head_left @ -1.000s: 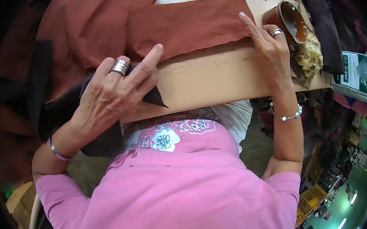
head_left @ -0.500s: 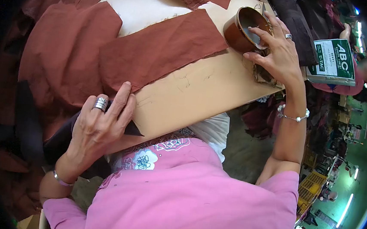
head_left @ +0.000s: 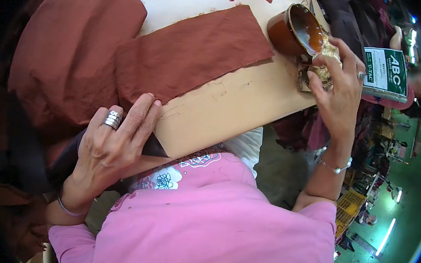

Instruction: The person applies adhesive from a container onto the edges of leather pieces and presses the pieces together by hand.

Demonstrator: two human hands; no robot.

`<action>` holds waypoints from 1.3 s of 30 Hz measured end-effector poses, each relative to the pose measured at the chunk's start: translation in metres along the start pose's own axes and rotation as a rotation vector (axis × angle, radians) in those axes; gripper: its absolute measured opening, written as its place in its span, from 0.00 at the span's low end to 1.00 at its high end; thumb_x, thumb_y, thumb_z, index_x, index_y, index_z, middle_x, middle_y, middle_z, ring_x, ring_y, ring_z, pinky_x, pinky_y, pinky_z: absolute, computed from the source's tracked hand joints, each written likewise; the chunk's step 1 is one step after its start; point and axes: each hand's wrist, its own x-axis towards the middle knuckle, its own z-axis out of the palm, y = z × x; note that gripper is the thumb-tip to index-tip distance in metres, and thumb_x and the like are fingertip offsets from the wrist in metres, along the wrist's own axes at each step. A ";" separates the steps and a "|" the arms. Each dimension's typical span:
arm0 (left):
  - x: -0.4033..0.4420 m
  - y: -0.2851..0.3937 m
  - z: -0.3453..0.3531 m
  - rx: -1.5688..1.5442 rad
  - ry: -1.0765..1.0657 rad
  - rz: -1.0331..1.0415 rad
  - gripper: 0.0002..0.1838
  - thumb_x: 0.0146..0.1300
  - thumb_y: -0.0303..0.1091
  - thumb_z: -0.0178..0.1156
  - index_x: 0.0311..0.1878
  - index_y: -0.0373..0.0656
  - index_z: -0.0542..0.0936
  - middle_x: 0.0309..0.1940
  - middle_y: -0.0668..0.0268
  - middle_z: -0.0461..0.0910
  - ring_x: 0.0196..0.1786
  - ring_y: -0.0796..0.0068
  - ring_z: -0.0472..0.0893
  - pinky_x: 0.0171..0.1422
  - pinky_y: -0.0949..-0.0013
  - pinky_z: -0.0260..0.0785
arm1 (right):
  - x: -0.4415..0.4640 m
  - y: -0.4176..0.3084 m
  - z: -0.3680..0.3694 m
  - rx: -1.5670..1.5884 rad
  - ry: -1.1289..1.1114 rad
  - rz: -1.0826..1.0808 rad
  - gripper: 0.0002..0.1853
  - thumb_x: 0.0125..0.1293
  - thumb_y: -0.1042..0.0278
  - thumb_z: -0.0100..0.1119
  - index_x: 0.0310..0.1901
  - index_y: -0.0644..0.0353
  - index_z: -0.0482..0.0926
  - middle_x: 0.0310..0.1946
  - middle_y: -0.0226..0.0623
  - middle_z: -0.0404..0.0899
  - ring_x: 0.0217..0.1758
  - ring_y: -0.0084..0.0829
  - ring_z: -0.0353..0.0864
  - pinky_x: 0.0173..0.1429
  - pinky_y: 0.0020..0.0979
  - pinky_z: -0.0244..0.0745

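A strip of rust-brown fabric lies across the tan board. My left hand rests at its near left corner, fingers stretched out and two fingertips on the cloth. Dark fabric shows beneath that hand. At the upper right, a glossy brown cup leans toward my right hand, with something shiny inside. My right hand is beside it, thumb and fingers curved and apart. Between them is a crusty yellowish patterned object; I cannot tell whether the fingers touch it.
More rust-brown cloth is heaped at the left. Loose threads lie on the tan board. Dark fabric and a green-and-white ABC packet lie at the right. Beyond are a person and yellow crates.
My right hand has drawn back from the cup's mouth, down and to the right, to the patterned object. My left hand stays at the cloth's corner.
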 end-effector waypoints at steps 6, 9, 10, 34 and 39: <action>-0.005 0.005 0.002 -0.003 0.011 -0.013 0.35 0.51 0.59 0.60 0.53 0.37 0.78 0.54 0.63 0.75 0.28 0.72 0.71 0.34 0.70 0.62 | -0.024 -0.040 0.034 0.552 -0.107 0.221 0.25 0.49 0.82 0.48 0.49 0.53 0.81 0.39 0.39 0.72 0.43 0.38 0.72 0.50 0.35 0.66; -0.006 0.007 0.001 0.007 -0.013 -0.019 0.39 0.42 0.55 0.67 0.55 0.37 0.77 0.55 0.62 0.75 0.32 0.70 0.74 0.36 0.69 0.64 | -0.028 -0.039 0.056 0.739 -0.157 0.246 0.29 0.49 0.84 0.44 0.54 0.55 0.79 0.39 0.42 0.72 0.43 0.40 0.73 0.47 0.34 0.68; -0.006 0.007 0.000 0.009 -0.026 -0.024 0.41 0.38 0.53 0.70 0.56 0.37 0.76 0.55 0.61 0.75 0.34 0.69 0.74 0.37 0.68 0.65 | -0.027 -0.039 0.061 0.728 -0.169 0.230 0.28 0.49 0.83 0.45 0.55 0.56 0.78 0.39 0.42 0.72 0.43 0.40 0.73 0.46 0.34 0.69; -0.005 0.006 -0.001 0.009 -0.036 -0.029 0.42 0.37 0.54 0.69 0.57 0.39 0.77 0.56 0.62 0.76 0.35 0.69 0.75 0.36 0.68 0.64 | -0.030 -0.082 0.041 -0.122 -0.198 -0.163 0.32 0.55 0.73 0.52 0.64 0.41 0.70 0.36 0.28 0.70 0.38 0.30 0.73 0.44 0.35 0.62; -0.001 0.007 0.000 0.043 0.000 -0.026 0.34 0.51 0.58 0.59 0.53 0.41 0.79 0.52 0.66 0.77 0.31 0.72 0.73 0.35 0.70 0.62 | -0.018 -0.056 0.048 -0.252 -0.164 -0.101 0.30 0.56 0.73 0.50 0.63 0.41 0.71 0.36 0.28 0.70 0.38 0.28 0.73 0.45 0.34 0.62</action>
